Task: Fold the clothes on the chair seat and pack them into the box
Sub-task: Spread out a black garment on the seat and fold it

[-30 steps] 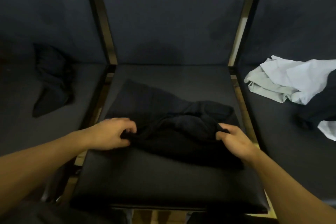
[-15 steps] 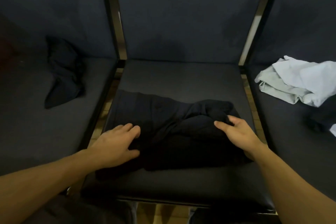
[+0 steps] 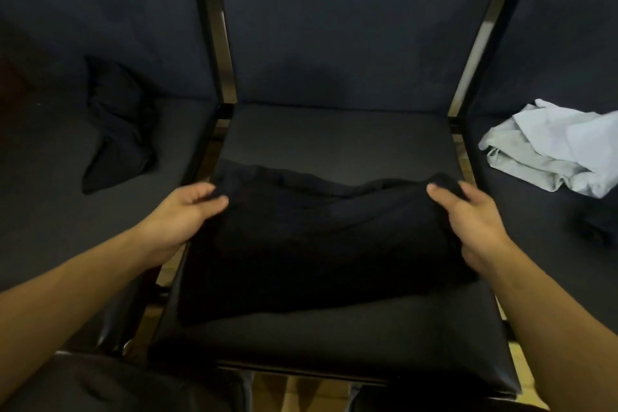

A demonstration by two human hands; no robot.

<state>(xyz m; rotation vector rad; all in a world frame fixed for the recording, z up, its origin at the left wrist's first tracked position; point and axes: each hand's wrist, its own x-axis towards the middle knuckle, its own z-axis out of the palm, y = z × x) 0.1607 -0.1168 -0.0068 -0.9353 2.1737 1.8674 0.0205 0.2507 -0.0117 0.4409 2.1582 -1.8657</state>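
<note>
Clothes flank the chair seat (image 3: 334, 140): dark bundle (image 3: 117, 130) left, pale heap (image 3: 551, 150) right.

I see a black garment (image 3: 321, 237) on a black seat (image 3: 334, 140). Another dark, near-black cloth (image 3: 117, 124) lies left on dark upholstery. At right, a pale grey-blue heap (image 3: 551, 150), all plain, no pattern.

Dim, murky light, dark fabrics nearly detail-less, perhaps slight motion blur, wide-angle bowing at the edges

Black garment (image 3: 317, 244) on mid chair seat (image 3: 334, 137).
</note>
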